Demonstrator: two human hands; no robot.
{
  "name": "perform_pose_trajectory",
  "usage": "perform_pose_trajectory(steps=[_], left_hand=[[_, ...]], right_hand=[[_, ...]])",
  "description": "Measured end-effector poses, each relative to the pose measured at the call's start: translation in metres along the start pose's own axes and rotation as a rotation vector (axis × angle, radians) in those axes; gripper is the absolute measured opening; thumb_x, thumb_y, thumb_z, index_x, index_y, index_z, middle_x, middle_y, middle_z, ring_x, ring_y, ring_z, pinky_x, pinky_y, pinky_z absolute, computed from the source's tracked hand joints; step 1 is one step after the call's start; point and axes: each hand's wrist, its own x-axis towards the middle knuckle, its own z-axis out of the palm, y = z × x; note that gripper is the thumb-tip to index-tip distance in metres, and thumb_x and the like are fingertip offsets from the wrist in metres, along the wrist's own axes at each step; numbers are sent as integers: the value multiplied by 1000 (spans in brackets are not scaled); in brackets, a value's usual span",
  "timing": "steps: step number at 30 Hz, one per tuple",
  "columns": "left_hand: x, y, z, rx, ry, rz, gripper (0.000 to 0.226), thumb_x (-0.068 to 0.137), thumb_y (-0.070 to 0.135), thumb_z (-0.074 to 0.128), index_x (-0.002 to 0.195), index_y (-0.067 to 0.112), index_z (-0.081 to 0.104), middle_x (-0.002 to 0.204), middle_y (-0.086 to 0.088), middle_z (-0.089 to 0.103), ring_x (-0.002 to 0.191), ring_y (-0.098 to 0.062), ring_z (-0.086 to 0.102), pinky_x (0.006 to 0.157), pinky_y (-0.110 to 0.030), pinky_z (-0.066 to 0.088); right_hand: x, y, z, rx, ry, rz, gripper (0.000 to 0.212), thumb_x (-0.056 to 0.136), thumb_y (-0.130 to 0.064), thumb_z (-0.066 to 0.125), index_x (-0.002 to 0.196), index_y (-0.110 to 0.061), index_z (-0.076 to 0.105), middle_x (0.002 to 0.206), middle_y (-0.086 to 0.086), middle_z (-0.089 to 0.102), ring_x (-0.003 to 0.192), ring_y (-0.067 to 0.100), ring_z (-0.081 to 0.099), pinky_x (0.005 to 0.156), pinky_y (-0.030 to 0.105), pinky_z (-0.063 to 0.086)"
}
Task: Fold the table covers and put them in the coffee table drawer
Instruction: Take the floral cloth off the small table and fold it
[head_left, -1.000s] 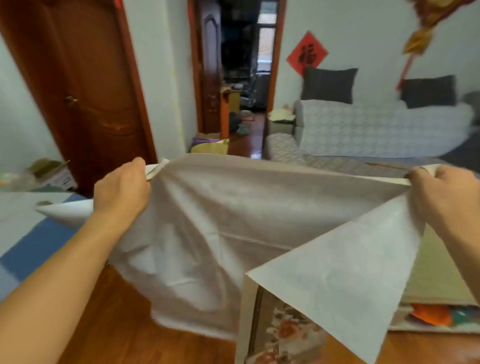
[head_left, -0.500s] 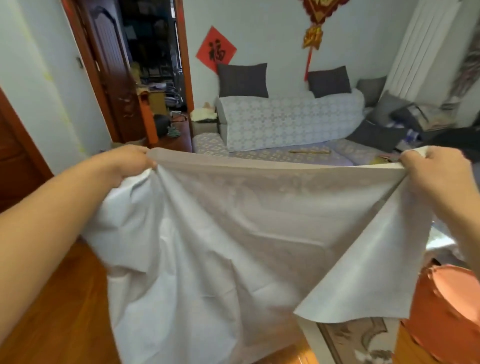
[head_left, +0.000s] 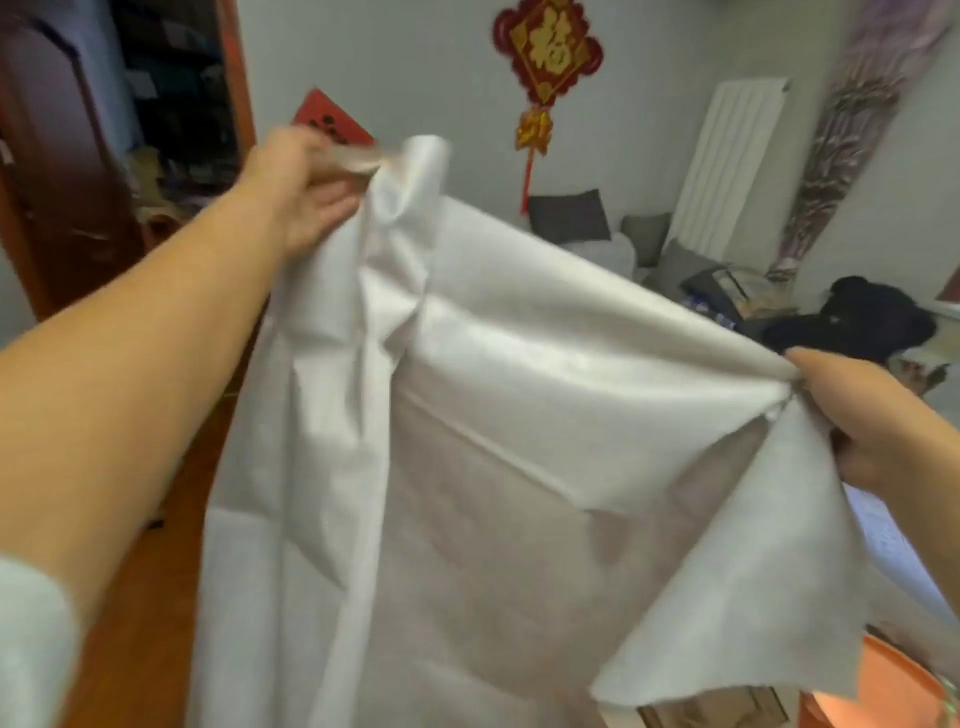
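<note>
Folding is judged to be the step in hand: a white table cover (head_left: 519, 415) is held up in the air by its top edge, hanging over the wooden floor (head_left: 135, 571). One bunched corner is gripped by the left hand (head_left: 306, 182), raised high; the opposite end is pinched by the right hand (head_left: 852, 415), held lower, with a loose flap drooping beneath that grip. Next, the two held ends would likely need bringing together. No drawer is seen.
</note>
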Motion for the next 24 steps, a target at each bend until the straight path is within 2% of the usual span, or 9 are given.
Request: perform_pose_trajectory(steps=[2, 4, 6, 9, 13, 15, 19, 21, 24], left_hand=[[-32, -13, 79, 118, -50, 132, 64, 66, 28, 73, 127, 14, 57, 118, -7, 68, 102, -23, 68, 82, -32, 53], [-65, -63, 133, 449, -76, 272, 99, 74, 35, 71, 159, 25, 22, 161, -11, 29, 147, -27, 34, 118, -40, 33], [-97, -155, 161, 602, -217, 278, 88, 86, 37, 63, 160, 31, 16, 169, -9, 12, 156, -23, 9, 126, -37, 10], [-219, -309, 138, 674, -455, -81, 68, 93, 28, 66, 150, 31, 30, 161, -4, 29, 151, -20, 27, 121, -27, 25], [-358, -439, 102, 602, -364, -789, 75, 95, 22, 69, 157, 22, 26, 148, 7, 38, 121, -2, 50, 82, 1, 37], [-401, -470, 103, 623, -323, -966, 87, 92, 30, 73, 159, 25, 19, 150, 7, 35, 130, -6, 44, 85, -1, 35], [-426, -493, 150, 584, -257, -1109, 155, 28, 89, 75, 160, 40, 9, 158, 7, 33, 141, -17, 38, 115, -30, 37], [-420, -503, 184, 429, -140, -1093, 155, 39, 80, 84, 161, 34, -1, 164, 6, 21, 147, -16, 27, 118, -29, 33], [-408, -522, 223, 408, 120, -982, 134, 73, 46, 88, 159, 28, -12, 167, 2, 16, 147, -15, 28, 109, -19, 39]], right_hand=[[39, 11, -2, 158, 4, 55, 14, 99, -23, 53, 92, -13, 60, 76, 9, 65, 56, 20, 65, 57, 36, 54], [81, 38, -8, 298, -18, 140, 15, 96, -21, 57, 109, -19, 64, 95, 6, 72, 62, 18, 70, 55, 36, 59], [115, 76, -15, 369, 12, 287, 21, 97, -22, 54, 111, -19, 69, 106, 4, 72, 72, 19, 72, 56, 37, 61], [150, 131, -19, 404, -33, 510, 24, 102, -20, 46, 99, -9, 67, 76, 7, 74, 60, 17, 71, 46, 32, 58], [187, 200, -14, 510, -109, 625, 41, 58, 11, 76, 95, -7, 74, 66, 11, 65, 52, 20, 64, 46, 24, 53], [212, 219, -13, 539, -162, 710, 75, 43, 16, 73, 113, -10, 70, 72, 7, 51, 51, 16, 51, 46, 20, 45], [229, 207, 0, 594, -414, 816, 37, 46, 23, 69, 73, -2, 70, 62, 6, 49, 45, 13, 48, 37, 19, 41], [235, 203, -3, 622, -521, 816, 47, 29, 21, 85, 65, -2, 64, 61, 4, 46, 52, 12, 42, 44, 19, 39], [243, 201, -4, 598, -431, 852, 19, 83, 2, 58, 66, -4, 52, 56, 8, 51, 54, 16, 48, 58, 20, 42]])
